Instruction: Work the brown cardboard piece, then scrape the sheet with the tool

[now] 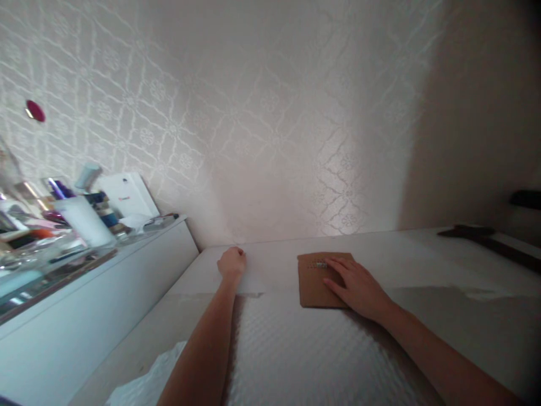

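Flat brown kraft-paper envelope or card (315, 282) lies on the white bed surface (274, 265), centre-right, a little short of the far wall. Something small and pale, like a beaded strip (318, 264), sits at its far edge, too blurred to identify

Right hand (357, 285) rests palm down on the brown piece's right half, fingers (338, 265) spread flat and reaching toward the strip. No pinch, nothing enclosed, just pressing on top

Left hand (231, 263) is curled into a loose fist, knuckles on the bed, well left of the brown piece and not touching it. Cannot tell whether anything is inside the fist

Handling, my read:
- thin and light, likely semi-stiff card; should bend if lifted by one corner
- matte paper, so not slippery, but it may slide on the sheet under a sideways push
- lies flush on a soft surface, so no edge stands proud; pressing down beside it should sink the bedding and expose an edge
- best hold looks like the near edge or near left corner, thumb under, fingers on top
- the strip at the far edge looks loose or delicate; keep the piece level and grip away from it

Left side: white shelf (127, 265) crowded with bottles and tubes (84, 217). Far right, a dark flat object (467, 230) on the bed, well apart
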Motion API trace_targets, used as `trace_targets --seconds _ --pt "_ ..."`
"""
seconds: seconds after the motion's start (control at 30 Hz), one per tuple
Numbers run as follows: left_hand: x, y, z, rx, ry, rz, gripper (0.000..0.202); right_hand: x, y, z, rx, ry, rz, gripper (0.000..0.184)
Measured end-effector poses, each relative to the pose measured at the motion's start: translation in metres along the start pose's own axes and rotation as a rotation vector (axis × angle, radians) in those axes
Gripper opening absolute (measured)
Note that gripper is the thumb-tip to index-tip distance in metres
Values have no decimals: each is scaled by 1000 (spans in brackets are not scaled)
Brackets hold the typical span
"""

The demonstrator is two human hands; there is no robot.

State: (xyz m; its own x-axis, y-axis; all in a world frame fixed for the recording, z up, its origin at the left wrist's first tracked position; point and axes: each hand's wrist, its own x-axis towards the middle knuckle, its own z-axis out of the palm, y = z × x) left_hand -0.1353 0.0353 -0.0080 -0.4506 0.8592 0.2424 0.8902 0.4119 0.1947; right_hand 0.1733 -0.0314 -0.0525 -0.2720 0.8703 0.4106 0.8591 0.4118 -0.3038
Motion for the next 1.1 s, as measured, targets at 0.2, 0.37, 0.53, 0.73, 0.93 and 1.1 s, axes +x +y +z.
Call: trace_targets --seconds 0.2,0.37,0.53,0.73,0.93,1.1 --pt "-6 4 -6 27 -7 -53 28 0 1 1 14 5 -11 52" --pt "-18 29 -12 23 133 107 29 0 -1 0 19 16 1 50" --pt "-56 82 -6 -261 -72 635 26 -1 -3 -2 26 10 0 50" --pt "-104 116 0 -376 -159 933 26 1 -2 -3 47 -11 -8 46" --pt "-106 113 -2 -331 -182 760 25 1 -4 -4 54 -9 6 48" --pt "-101 114 3 -389 -190 717 16 0 -4 -3 45 3 -1 47"
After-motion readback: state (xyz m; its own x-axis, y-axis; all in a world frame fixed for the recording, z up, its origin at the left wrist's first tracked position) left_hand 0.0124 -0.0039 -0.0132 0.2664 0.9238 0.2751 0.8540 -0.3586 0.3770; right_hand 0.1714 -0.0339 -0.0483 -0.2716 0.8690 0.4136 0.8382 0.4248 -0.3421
